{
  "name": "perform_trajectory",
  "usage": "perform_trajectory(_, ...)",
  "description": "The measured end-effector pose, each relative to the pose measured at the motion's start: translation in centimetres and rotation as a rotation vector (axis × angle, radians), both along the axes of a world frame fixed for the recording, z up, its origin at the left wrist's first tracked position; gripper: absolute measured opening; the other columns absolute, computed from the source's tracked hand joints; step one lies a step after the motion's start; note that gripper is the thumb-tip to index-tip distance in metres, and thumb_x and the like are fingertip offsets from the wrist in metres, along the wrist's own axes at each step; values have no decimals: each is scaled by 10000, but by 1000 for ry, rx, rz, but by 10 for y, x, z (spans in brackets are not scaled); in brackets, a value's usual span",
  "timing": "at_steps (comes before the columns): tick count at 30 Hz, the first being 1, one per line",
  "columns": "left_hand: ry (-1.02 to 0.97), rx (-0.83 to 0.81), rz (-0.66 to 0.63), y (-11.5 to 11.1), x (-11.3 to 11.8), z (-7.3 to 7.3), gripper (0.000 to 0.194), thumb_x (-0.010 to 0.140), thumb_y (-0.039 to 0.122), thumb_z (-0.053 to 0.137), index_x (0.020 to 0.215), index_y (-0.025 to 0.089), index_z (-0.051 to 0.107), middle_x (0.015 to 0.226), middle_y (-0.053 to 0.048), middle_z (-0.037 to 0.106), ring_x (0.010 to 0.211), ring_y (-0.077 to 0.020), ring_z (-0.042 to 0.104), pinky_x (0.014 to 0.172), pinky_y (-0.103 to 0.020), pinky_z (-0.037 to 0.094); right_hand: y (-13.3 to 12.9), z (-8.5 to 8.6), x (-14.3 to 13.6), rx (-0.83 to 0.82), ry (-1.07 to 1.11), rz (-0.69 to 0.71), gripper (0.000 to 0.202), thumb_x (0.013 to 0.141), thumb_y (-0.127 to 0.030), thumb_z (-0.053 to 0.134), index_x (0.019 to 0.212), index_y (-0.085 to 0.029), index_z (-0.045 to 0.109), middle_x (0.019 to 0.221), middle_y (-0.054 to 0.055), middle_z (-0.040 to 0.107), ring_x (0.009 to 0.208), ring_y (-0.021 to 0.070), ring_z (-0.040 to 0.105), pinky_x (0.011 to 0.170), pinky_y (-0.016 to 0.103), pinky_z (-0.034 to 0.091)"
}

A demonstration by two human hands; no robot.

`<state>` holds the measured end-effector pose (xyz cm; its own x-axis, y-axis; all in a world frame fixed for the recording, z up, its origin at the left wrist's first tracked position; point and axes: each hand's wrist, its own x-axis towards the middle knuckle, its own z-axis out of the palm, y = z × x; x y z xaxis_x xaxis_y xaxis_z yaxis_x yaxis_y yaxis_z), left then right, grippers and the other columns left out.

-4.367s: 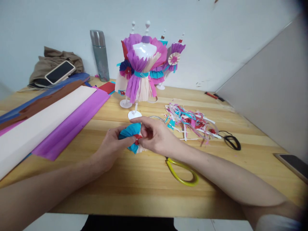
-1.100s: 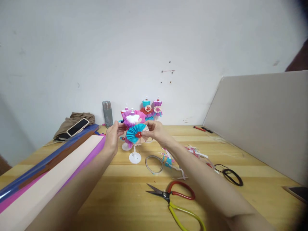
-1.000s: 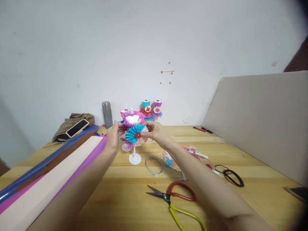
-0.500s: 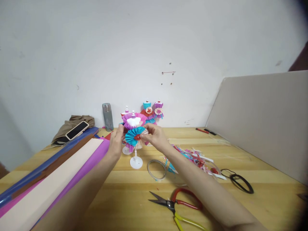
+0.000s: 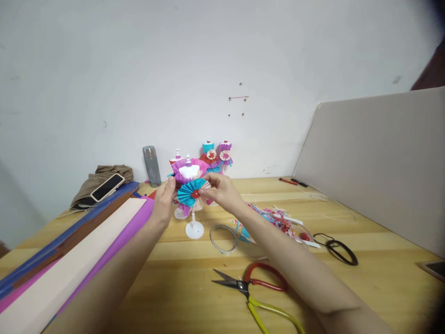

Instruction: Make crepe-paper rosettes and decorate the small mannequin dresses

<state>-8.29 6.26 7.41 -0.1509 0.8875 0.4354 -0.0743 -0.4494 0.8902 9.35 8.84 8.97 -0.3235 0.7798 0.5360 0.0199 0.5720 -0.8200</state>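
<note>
- Rosette point(image 5: 189, 191) of pleated turquoise and cream paper, with a red centre, is held up in front of the person; from where I stand, taking the person's seat as six o'clock, it is a touch left of twelve, above the bench point(image 5: 167, 278).
- The right hand point(image 5: 222, 192) has it: thumb and fingers pinch the cream side and the edge of the red centre, so the rosette lies at nine o'clock from that grip.
- Being round, the rosette shows no clear long axis; its face is turned towards six o'clock and stands roughly upright.
- Straight behind, at twelve, is the nearest dress form point(image 5: 188, 172) in its purple and pink paper ruffle, its long axis upright; I cannot tell whether rosette and ruffle touch.
- The left hand point(image 5: 164, 204) is at nine o'clock from the form, just beside it, thumb uppermost; its fingertips are lost to me, so I cannot say whether they are spread or pressing anything. The right is nearer the rosette, already on it.
- Scissors point(image 5: 243, 286), blades parted, lie at five o'clock from the rosette, paper scraps point(image 5: 274, 218) at about four, long paper sheets point(image 5: 86, 246) at eight.
</note>
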Motion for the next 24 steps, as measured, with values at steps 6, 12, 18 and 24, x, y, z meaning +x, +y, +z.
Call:
perform_trajectory(6, -33, 27, -65, 2, -1, -2, 564, 737, 742, 590, 746, 178, 599, 686, -21, 616, 597, -158, 563, 537, -272, 412, 0, 3, 3, 44, -52, -32, 101, 631, -227, 659, 685, -182, 586, 615, -27, 580, 565, 119, 524, 527, 245, 418)
perform_trajectory(12, 82, 45, 4, -6, -1, 4, 495, 772, 676, 598, 754, 182, 614, 701, -18, 626, 660, -170, 586, 581, -263, 432, 4, -1, -1, -27, 32, -10, 164, 615, -253, 676, 706, -191, 555, 589, -48, 554, 488, 104, 495, 474, 235, 394)
perform_trajectory(18, 195, 49, -38, -20, 7, 18, 469, 668, 514, 745, 950, 151, 656, 924, -73, 714, 874, -243, 652, 772, -314, 496, 7, -6, -1, 78, -59, -152, 190, 644, -293, 685, 699, -193, 533, 637, -26, 565, 583, 130, 526, 550, 256, 400)
perform_trajectory(24, 313, -21, 92, -13, 9, 11, 490, 551, 406, 819, 927, 142, 652, 855, -77, 724, 788, -256, 664, 705, -330, 491, 6, -6, -2, 83, -42, -166, 237, 632, -313, 680, 691, -206, 477, 658, -30, 538, 629, 142, 525, 607, 276, 416)
